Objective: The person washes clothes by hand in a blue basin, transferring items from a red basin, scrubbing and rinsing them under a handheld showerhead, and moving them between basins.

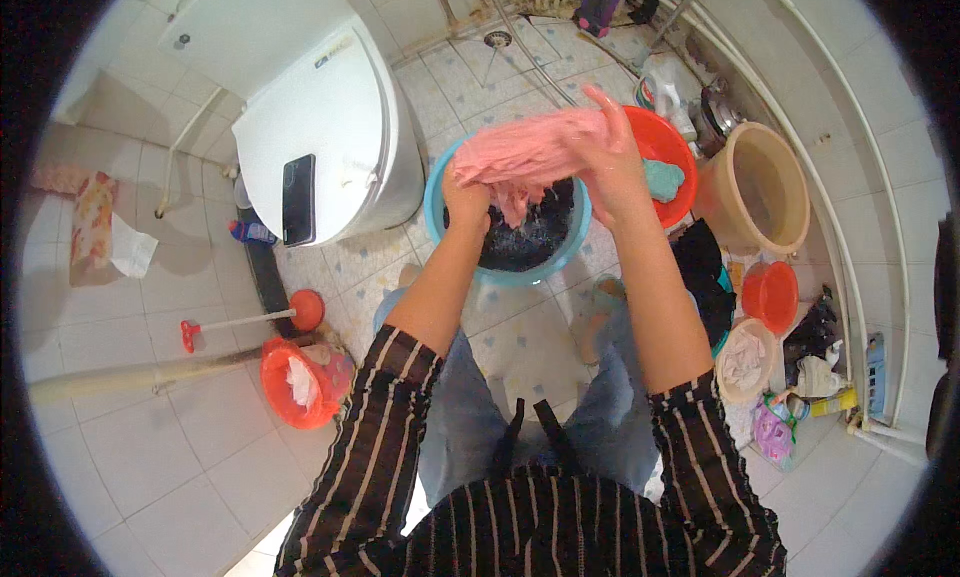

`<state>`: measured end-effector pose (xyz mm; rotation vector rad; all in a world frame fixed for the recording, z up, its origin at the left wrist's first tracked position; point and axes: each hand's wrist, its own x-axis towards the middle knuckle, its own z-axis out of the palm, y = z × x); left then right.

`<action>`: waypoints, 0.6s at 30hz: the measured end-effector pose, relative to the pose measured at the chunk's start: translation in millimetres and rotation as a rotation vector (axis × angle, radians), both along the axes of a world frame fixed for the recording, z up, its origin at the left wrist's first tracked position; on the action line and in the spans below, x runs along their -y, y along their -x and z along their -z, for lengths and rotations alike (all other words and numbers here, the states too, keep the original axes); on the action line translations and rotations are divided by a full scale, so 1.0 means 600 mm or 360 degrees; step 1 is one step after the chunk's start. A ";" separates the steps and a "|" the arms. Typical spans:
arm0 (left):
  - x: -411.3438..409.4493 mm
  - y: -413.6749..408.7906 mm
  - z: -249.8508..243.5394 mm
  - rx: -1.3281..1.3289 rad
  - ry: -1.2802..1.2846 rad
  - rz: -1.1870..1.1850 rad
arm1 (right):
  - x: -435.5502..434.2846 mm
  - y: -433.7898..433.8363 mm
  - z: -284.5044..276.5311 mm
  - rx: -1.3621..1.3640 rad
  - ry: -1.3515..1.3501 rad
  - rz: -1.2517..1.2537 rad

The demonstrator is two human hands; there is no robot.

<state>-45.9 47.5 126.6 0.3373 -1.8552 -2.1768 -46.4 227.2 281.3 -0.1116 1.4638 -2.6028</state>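
Observation:
A wet pink cloth (pixel 536 145) is stretched between my two hands above a light-blue basin (pixel 532 278) on the tiled floor. My left hand (pixel 466 198) grips its left end over the basin's rim. At the cloth's right end is my right hand (pixel 606 153), thumb under it and some fingers raised; the cloth rests in its grasp. A loose fold hangs down towards the dark contents (pixel 525 239) of the basin, where water glistens. Behind my right hand stands a red basin (pixel 682 157) with a green cloth (pixel 663 181) in it.
A white toilet (pixel 330 126) with a phone (pixel 298 200) on its lid stands at left, near a plunger (pixel 307 310) and a red waste bin (pixel 289 419). At right are a beige bucket (pixel 731 202), a small red basin (pixel 771 298), bottles and wall pipes. A hose crosses the floor ahead.

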 end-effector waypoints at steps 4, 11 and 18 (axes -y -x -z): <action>-0.022 0.012 -0.031 0.0141 -0.0967 -0.0114 | -0.032 0.013 0.167 0.0872 -0.0385 0.0121; -0.029 0.006 -0.021 0.0314 -0.1306 0.0143 | 0.043 0.015 0.246 0.0837 0.0240 -0.0379; 0.013 0.009 0.011 0.0745 -0.1498 0.0338 | 0.083 0.065 0.256 0.0743 0.0683 -0.0266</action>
